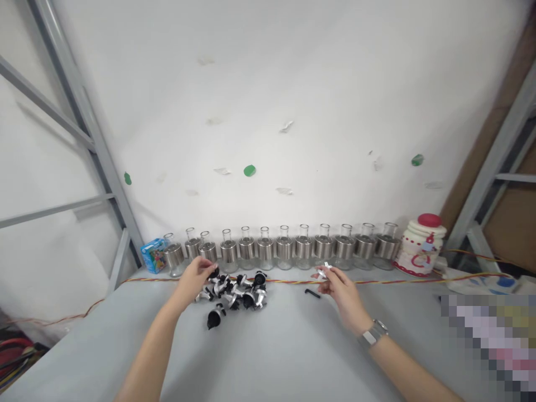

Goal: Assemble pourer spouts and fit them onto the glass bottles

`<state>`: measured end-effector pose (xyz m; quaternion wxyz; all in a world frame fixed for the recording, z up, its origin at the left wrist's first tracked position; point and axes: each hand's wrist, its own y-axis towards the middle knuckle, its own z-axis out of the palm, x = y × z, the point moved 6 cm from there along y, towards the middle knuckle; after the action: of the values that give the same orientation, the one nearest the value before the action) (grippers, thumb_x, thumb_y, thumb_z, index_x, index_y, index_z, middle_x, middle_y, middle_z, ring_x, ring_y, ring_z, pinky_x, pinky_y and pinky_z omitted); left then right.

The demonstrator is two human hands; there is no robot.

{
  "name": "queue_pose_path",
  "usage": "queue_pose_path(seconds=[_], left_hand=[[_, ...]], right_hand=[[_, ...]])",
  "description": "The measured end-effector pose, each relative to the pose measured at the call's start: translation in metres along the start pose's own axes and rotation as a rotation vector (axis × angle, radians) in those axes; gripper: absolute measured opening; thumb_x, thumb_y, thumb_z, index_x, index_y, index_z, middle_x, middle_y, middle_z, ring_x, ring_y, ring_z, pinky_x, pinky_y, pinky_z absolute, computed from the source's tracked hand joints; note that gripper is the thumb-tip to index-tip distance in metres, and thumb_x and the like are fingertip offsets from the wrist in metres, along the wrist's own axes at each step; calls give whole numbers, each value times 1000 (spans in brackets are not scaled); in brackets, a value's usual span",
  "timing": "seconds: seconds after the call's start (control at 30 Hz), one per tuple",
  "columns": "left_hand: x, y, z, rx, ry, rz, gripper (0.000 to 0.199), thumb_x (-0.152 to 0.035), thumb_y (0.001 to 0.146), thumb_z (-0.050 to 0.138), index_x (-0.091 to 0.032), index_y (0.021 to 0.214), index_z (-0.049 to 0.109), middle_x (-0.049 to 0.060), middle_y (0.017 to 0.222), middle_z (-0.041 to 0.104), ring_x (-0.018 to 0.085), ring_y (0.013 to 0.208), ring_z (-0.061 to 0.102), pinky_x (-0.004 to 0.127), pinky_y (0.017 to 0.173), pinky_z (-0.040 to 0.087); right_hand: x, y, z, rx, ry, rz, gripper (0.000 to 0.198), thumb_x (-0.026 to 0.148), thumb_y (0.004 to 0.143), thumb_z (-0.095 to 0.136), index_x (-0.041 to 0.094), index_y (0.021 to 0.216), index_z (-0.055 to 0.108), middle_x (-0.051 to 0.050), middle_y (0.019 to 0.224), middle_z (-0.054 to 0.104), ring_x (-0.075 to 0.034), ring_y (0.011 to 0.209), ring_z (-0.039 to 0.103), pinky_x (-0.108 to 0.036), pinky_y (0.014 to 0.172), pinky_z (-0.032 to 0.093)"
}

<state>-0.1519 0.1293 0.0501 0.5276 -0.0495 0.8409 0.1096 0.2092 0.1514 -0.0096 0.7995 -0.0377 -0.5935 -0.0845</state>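
Observation:
My left hand [197,282] is closed at the far left edge of a pile of silver-and-black pourer tops [234,291]. Its fingertips pinch a pourer top whose black part [215,273] shows beyond them. One more pourer top [215,319] lies apart, in front of the pile. My right hand [341,293], with a watch on the wrist, holds a small shiny silver piece [324,271] between thumb and fingers; its exact kind is unclear. A short black bent piece [312,293] lies on the table just left of that hand.
Several glass bottles with metal sleeves [285,248] stand in a row along the wall. A blue box [153,255] ends the row at left, a cream jar with a red lid [422,245] at right. A twisted red-yellow cable [377,281] crosses the grey table [268,357].

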Motion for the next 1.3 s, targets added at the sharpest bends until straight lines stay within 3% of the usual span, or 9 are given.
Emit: queue_pose_path(seconds=[0.13, 0.23, 0.4, 0.47, 0.57, 0.67, 0.83, 1.03, 1.3], left_hand=[[-16, -10, 21, 41, -319, -41, 37, -49, 70, 53, -18, 89, 49, 5, 91, 63, 17, 75, 63, 23, 53, 46], [-28, -22, 53, 132, -497, -77, 33, -40, 71, 58, -15, 93, 54, 8, 98, 64, 16, 85, 63, 23, 68, 50], [-32, -50, 115, 308, -764, -200, 25, -26, 71, 63, -14, 92, 58, 9, 105, 62, 18, 97, 59, 24, 86, 47], [-27, -62, 135, 393, -836, -286, 25, -28, 70, 65, -14, 89, 58, 9, 98, 65, 19, 91, 62, 24, 80, 49], [-18, -76, 153, 461, -730, -358, 31, -40, 70, 62, -14, 85, 54, 9, 73, 68, 19, 67, 67, 23, 58, 52], [-13, -83, 159, 460, -655, -360, 37, -48, 68, 59, -16, 83, 50, 4, 55, 65, 19, 51, 65, 23, 45, 48], [-16, -83, 152, 342, -675, -296, 39, -47, 63, 63, -19, 87, 50, 3, 65, 67, 22, 64, 67, 30, 57, 51], [-21, -86, 148, 273, -735, -223, 37, -47, 65, 62, -20, 88, 52, 0, 70, 64, 22, 70, 66, 33, 61, 52], [-33, -92, 144, 258, -644, -2, 36, -37, 67, 64, -21, 98, 55, 5, 83, 66, 21, 80, 62, 29, 66, 51]], right_hand=[[17, -16, 15, 60, -20, -15, 28, 41, 64, 64, 19, 80, 60, -2, 78, 65, -15, 66, 59, -27, 63, 46], [38, -31, 22, 13, -164, -136, 25, 38, 63, 67, 19, 80, 63, -3, 91, 62, -17, 85, 55, -25, 71, 43], [42, -50, 36, 116, -129, -179, 22, 38, 70, 62, 19, 81, 62, 0, 73, 58, -10, 58, 47, -22, 52, 36], [37, -54, 39, 152, -52, -192, 20, 37, 74, 58, 19, 80, 58, 2, 68, 55, -8, 50, 43, -21, 47, 34], [31, -63, 44, 202, -42, -241, 17, 36, 78, 54, 19, 79, 51, 4, 63, 53, -9, 50, 47, -22, 49, 38], [25, -77, 53, 323, -142, -268, 16, 36, 82, 48, 20, 85, 47, 2, 66, 55, -11, 56, 53, -25, 56, 44], [15, -94, 62, 435, -531, -336, 14, 33, 86, 41, 21, 92, 46, -2, 79, 59, -16, 74, 57, -27, 65, 44], [19, -95, 64, 407, -812, -598, 12, 25, 86, 38, 21, 90, 49, -4, 83, 58, -18, 79, 55, -31, 71, 42], [28, -104, 64, 360, -905, -827, 12, 15, 85, 39, 20, 93, 47, -6, 83, 56, -20, 76, 51, -37, 71, 40]])
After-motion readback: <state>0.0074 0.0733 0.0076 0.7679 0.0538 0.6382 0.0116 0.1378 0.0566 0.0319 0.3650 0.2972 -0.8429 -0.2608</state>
